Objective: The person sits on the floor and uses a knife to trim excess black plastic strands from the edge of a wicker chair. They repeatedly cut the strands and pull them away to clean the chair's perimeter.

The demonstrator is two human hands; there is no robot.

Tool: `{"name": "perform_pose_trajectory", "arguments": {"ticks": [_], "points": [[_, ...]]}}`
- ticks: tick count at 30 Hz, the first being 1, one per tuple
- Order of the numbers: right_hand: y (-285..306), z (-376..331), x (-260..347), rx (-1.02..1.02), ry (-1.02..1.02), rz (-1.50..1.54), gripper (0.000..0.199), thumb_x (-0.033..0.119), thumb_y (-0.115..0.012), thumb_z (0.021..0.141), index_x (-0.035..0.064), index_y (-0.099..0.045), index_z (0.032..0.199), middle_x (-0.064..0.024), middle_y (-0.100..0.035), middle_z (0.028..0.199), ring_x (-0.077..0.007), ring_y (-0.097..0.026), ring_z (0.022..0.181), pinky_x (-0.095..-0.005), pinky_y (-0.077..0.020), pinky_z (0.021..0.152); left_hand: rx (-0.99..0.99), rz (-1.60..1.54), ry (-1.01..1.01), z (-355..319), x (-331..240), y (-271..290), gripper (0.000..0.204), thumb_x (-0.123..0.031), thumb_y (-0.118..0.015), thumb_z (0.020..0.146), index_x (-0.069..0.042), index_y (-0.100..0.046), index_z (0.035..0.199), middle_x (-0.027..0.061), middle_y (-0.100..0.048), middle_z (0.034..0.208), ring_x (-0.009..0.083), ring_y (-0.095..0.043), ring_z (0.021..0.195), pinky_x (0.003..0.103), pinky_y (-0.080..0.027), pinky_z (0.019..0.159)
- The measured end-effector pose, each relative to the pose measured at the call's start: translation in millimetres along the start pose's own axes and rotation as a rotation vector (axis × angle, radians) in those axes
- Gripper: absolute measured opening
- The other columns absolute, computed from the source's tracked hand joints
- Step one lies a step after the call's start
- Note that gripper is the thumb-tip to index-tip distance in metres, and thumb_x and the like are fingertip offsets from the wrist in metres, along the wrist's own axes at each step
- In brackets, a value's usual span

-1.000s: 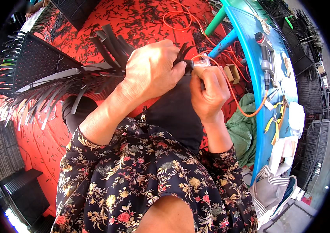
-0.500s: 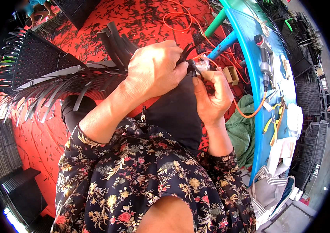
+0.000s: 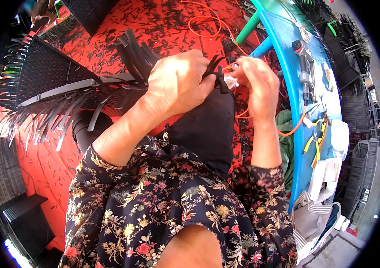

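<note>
My left hand (image 3: 176,82) is closed around a bundle of flat black plastic strips (image 3: 132,51), whose long ends fan out past the wrist toward the far left. On its other side, short curled ends and a loop of black strip (image 3: 221,80) stick out beside the thumb. My right hand (image 3: 261,85) is raised just right of this loop, apart from the left hand. Its fingers are curled and blurred, and whatever they hold is hidden. Both hands are above my dark-trousered leg (image 3: 203,129).
Left of me stands a black woven panel (image 3: 56,67) with a grey edge bar and loose strips. Black scraps litter the red floor (image 3: 145,18). At right, a blue table (image 3: 295,134) carries an air tool (image 3: 305,73) and yellow-handled pliers (image 3: 317,138). An orange hose (image 3: 295,131) hangs off it.
My right hand has moved right and slightly up, away from the black loop where its fingers were pinching a strip. My left hand has kept its place and its grip.
</note>
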State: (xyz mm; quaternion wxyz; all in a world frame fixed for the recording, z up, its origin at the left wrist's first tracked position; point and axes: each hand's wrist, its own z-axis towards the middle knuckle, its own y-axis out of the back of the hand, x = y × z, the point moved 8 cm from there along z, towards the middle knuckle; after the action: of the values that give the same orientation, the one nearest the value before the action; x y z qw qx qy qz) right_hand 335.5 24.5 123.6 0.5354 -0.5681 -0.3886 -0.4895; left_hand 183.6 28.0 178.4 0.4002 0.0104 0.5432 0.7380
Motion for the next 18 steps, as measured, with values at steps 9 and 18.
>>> {"name": "perform_pose_trajectory", "arguments": {"ticks": [9,18], "points": [[-28,29,-30,0.224,-0.067,-0.28,0.017,0.017,-0.062,0.08,-0.0003,-0.063,0.076,0.0008,-0.055,0.06,-0.0052,-0.046,0.056,-0.023,-0.0382,0.053,-0.004,-0.018,0.021,-3,3,1,0.02,-0.021,-0.064,0.07,-0.003,-0.058,0.067,0.0106,-0.056,0.071,0.0309,-0.059,0.068,0.04,-0.048,0.06],[-26,59,-31,0.011,-0.024,-0.124,0.018,0.014,-0.06,0.082,-0.0013,-0.06,0.074,-0.0036,-0.057,0.064,-0.0092,-0.049,0.055,-0.0257,-0.0424,0.053,0.048,-0.018,0.084,-2,8,-1,0.021,-0.023,-0.064,0.071,-0.003,-0.059,0.07,0.0127,-0.056,0.072,0.0326,-0.059,0.069,0.042,-0.047,0.06]]}}
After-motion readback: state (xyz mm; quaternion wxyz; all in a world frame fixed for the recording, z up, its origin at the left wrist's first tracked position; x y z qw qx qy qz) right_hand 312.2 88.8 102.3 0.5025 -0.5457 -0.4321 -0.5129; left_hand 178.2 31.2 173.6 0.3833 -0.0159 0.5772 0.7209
